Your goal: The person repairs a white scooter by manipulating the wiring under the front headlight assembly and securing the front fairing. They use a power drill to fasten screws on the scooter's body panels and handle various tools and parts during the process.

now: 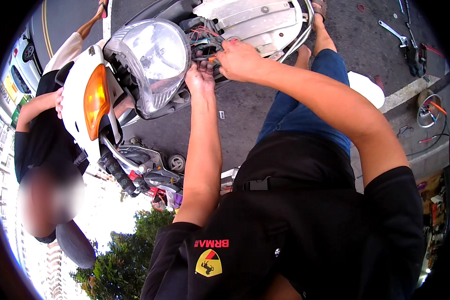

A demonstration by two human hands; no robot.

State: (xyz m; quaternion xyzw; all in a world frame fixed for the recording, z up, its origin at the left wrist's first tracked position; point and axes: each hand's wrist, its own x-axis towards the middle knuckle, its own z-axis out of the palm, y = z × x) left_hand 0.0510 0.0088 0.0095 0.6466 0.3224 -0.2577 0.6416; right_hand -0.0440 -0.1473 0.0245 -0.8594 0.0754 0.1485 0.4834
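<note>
Wiring (pixel 201 34), a loose tangle of red, green and dark leads, sits exposed in the scooter's opened front, beside the clear headlight (pixel 157 55). Your right hand (pixel 237 61) has thumb and fingers drawn together, pinching the wiring near a small orange piece (pixel 212 59). Your left hand (pixel 201 76) is palm up just beside it, fingers curled toward the leads; its fingertips are partly hidden, so whether it grips any, I cannot tell. Left of the headlight, another person's hand (pixel 59 102) touches a white cover (pixel 76 112) bearing an orange indicator (pixel 96 102). Farther out, a wrench (pixel 392 31) lies on the ground at your right, above a container (pixel 422 103) of tools.
</note>
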